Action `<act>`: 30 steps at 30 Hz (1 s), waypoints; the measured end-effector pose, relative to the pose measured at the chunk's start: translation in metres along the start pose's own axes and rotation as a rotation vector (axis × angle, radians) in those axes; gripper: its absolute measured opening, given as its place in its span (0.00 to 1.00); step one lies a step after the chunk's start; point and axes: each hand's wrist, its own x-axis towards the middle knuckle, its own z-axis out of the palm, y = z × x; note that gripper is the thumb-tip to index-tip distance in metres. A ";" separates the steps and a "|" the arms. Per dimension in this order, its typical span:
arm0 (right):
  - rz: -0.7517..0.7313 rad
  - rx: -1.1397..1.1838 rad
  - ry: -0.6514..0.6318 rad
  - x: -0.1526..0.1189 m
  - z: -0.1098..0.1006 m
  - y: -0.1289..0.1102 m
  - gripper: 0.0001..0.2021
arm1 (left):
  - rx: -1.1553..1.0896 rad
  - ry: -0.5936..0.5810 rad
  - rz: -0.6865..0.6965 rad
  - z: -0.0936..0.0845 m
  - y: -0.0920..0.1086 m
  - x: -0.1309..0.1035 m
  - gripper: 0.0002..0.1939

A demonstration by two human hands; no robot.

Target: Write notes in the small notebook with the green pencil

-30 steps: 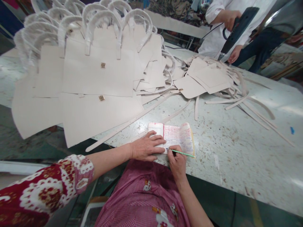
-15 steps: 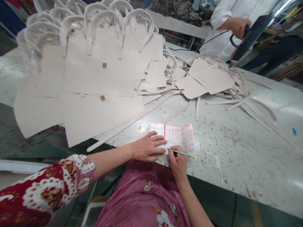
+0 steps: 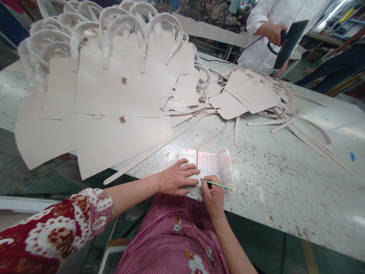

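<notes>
A small notebook (image 3: 215, 161) lies spread on the table near its front edge, its pages covered in red and blue handwriting. My left hand (image 3: 179, 178) rests flat on the left page with the fingers spread. At the lower part of the notebook, my right hand (image 3: 213, 194) grips a slim green pen (image 3: 221, 185), whose tip is at the page close to my left fingertips. Beyond my left hand, a long beige strap (image 3: 137, 161) runs slantwise across the table.
Beige bag panels (image 3: 119, 91) with looped, wrapped handles are piled at the left, some overhanging the front edge. More flat pieces (image 3: 245, 95) and loose straps (image 3: 302, 131) lie at centre right. Across the table (image 3: 285, 182), a person in white holds a dark power tool (image 3: 291, 43).
The co-worker's dark tool has shifted left and tilts differently, and their second hand now shows near its lower end. My hands stay on the notebook, nearly unmoved.
</notes>
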 end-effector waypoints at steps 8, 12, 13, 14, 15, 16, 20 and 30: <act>0.036 0.005 0.071 -0.001 -0.001 0.000 0.07 | 0.007 -0.004 -0.002 0.001 0.000 0.000 0.18; 0.019 -0.001 0.047 -0.001 -0.001 0.002 0.07 | 0.006 0.007 -0.006 0.001 0.000 0.000 0.18; 0.021 -0.003 0.045 -0.001 0.000 0.002 0.07 | 0.006 0.008 -0.006 0.001 0.000 0.000 0.18; 0.023 -0.008 0.043 -0.001 0.000 0.003 0.07 | 0.006 0.007 -0.006 0.002 0.000 -0.001 0.18; 0.024 -0.014 0.042 -0.001 0.000 0.003 0.07 | 0.006 0.006 -0.004 0.002 -0.001 -0.001 0.18; 0.023 -0.020 0.041 -0.001 0.000 0.003 0.07 | 0.006 0.003 -0.002 0.002 -0.001 -0.001 0.18; 0.018 -0.028 0.038 -0.002 0.001 0.003 0.06 | 0.006 -0.014 0.002 0.004 -0.001 -0.001 0.18; 0.034 -0.027 0.024 -0.001 0.000 0.002 0.07 | 0.005 -0.010 -0.003 0.003 -0.001 -0.001 0.18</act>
